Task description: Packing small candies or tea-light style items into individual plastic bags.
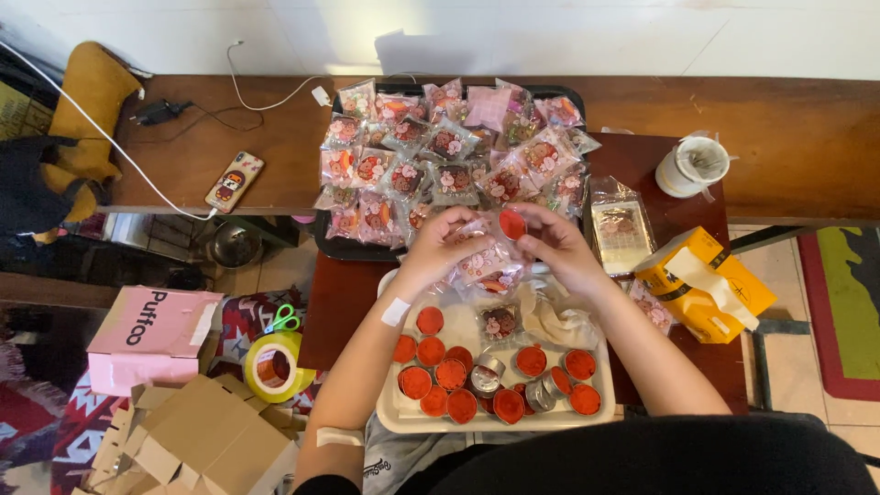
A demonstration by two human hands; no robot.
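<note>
My left hand (pixel 438 246) and my right hand (pixel 557 246) meet over a small dark table, both holding a clear flower-printed bag (pixel 490 266). The right fingers pinch a small red round piece (pixel 512 225) at the bag's mouth. Just below, a cream tray (pixel 403 417) holds several red-filled round cups (pixel 431 350) and a few empty metal cups (pixel 486 378). One filled bag (pixel 500 323) lies at the tray's top edge. Behind my hands a black tray (pixel 323 240) is heaped with several filled flower-printed bags (pixel 449 147).
A stack of empty clear bags (pixel 621 231), a yellow box (pixel 701 284) and a white cup (pixel 694 165) sit to the right. A phone (pixel 235 181) and cables lie on the wooden bench. On the floor to the left: tape roll (pixel 271 367), green scissors (pixel 285 319), pink box (pixel 151 337), cardboard boxes (pixel 206 440).
</note>
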